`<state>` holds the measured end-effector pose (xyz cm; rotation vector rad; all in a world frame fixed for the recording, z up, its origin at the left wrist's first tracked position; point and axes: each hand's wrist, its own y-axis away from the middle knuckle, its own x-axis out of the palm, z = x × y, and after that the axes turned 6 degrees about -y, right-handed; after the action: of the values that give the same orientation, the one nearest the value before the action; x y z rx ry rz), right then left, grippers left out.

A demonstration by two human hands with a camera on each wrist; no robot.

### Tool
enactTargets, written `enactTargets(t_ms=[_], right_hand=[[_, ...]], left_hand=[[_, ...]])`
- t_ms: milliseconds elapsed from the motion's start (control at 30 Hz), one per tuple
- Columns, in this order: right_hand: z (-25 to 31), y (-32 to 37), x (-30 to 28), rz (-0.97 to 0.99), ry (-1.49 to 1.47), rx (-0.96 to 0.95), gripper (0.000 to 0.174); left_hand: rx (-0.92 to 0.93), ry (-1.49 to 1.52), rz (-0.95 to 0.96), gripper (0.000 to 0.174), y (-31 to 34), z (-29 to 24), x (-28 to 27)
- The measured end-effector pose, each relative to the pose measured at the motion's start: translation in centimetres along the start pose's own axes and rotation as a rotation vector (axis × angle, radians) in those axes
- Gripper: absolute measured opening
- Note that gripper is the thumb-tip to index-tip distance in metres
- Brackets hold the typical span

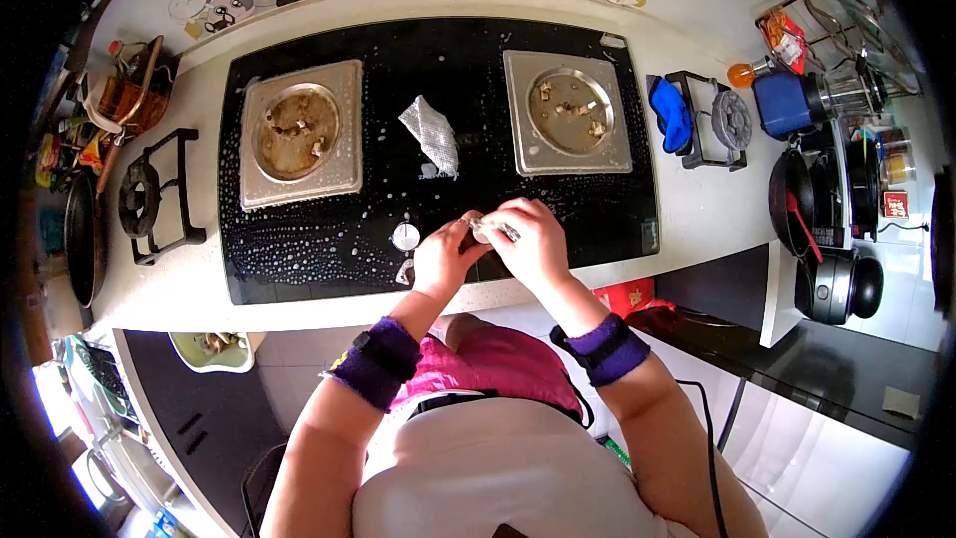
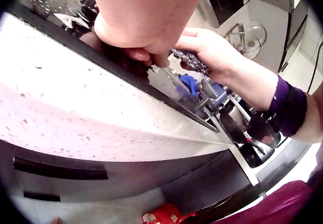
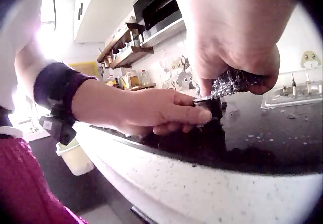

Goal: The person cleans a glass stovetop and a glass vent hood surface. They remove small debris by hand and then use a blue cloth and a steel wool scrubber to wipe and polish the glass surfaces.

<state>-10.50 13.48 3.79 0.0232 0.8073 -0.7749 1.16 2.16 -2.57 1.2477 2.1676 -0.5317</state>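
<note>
Over the front edge of the black glass cooktop (image 1: 329, 239), my two hands meet. My left hand (image 1: 440, 261) pinches a small dark round stove knob (image 3: 216, 108) between thumb and fingers. A silvery steel wool scrubber (image 3: 233, 82) is bunched in the curled fingers of my right hand (image 1: 535, 244), right at the knob's top. In the left wrist view, the same right hand (image 2: 214, 52) shows from the side, while my left wrist covers much of the left fingers. To the left of my hands, a round silver-topped knob (image 1: 405, 236) sits on the wet cooktop.
Two square metal burner trays (image 1: 349, 139) lie on the foamy glass, with a crumpled silver mesh cloth (image 1: 430, 134) between them. Pot supports stand on the counter left (image 1: 184, 184) and right (image 1: 737, 154), the right one beside a blue cloth (image 1: 670, 115). A pan (image 1: 85, 239) leans far left.
</note>
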Motion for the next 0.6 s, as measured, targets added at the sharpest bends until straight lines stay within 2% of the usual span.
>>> enactTargets(t_ms=[133, 167, 267, 467, 600], right_hand=[[0.6, 1.8, -0.4, 0.002, 0.008, -0.002, 0.006], [0.8, 1.4, 0.1, -0.002, -0.009, -0.013, 0.006], [0.5, 0.0, 0.4, 0.000, -0.001, -0.002, 0.005], [0.4, 2.2, -0.5, -0.017, 0.007, -0.004, 0.007], [0.2, -0.1, 0.4, -0.012, -0.007, -0.011, 0.005]], left_hand=[[-0.043, 0.005, 0.055, 0.047, -0.3, 0.1, 0.3], [0.013, 0.007, -0.027, 0.048, -0.3, 0.5, 0.7], [-0.062, -0.033, 0.091, 0.048, 0.0, 0.8, 0.5], [-0.067, -0.011, 0.089, 0.051, -0.5, -0.1, -0.1], [-0.053, -0.047, 0.089, 0.054, -0.3, 0.0, -0.1]])
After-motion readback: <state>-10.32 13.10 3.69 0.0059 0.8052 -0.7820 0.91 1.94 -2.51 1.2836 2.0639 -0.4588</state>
